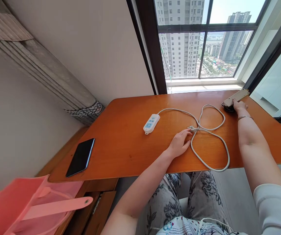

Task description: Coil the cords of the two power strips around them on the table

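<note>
A white power strip (151,124) lies left of the middle of the wooden table. Its white cable (222,140) runs right and spreads in two loops, gathered at a crossing beside the plug (191,128). My left hand (180,142) rests with its fingertips at the plug, and the fingers look partly bent; whether they grip it is hard to tell. At the table's far right, my right hand (240,106) has its fingers on a beige, bar-shaped object (238,97) with something dark beneath it.
A black tablet (80,157) lies on the left of the wooden table (120,156). Pink bags (32,205) hang or lie at the lower left, by an open drawer. Beyond the table's back edge is a window (204,27); a curtain (57,78) hangs at left.
</note>
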`<state>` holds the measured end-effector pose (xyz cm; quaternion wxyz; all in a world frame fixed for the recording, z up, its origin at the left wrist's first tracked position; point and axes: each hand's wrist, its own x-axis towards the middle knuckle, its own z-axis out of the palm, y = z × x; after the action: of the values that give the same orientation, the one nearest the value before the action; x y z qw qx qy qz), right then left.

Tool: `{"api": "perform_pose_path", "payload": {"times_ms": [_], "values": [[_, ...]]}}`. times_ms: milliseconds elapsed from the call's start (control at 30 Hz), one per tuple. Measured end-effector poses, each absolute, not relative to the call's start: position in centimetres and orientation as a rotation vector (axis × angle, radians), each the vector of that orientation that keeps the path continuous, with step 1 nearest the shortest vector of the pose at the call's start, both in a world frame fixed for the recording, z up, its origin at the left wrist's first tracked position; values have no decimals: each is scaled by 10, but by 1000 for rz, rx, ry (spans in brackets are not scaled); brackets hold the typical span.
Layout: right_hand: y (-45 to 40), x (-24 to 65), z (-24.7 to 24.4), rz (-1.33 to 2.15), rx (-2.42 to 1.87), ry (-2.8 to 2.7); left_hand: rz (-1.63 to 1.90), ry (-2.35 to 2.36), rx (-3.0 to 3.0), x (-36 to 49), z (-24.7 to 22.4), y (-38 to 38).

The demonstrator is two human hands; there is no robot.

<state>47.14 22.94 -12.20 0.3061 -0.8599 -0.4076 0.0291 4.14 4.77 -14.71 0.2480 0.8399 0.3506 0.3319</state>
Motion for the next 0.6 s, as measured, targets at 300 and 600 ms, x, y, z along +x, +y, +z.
{"api": "perform_pose_path", "payload": {"times_ms": [300, 600], "values": [[216, 458, -125, -49, -2269, -969, 895, 954, 2304, 41, -148, 48], [176, 456, -120, -294, -2227, -1734, 888, 958, 2307, 44, -148, 51]]}}
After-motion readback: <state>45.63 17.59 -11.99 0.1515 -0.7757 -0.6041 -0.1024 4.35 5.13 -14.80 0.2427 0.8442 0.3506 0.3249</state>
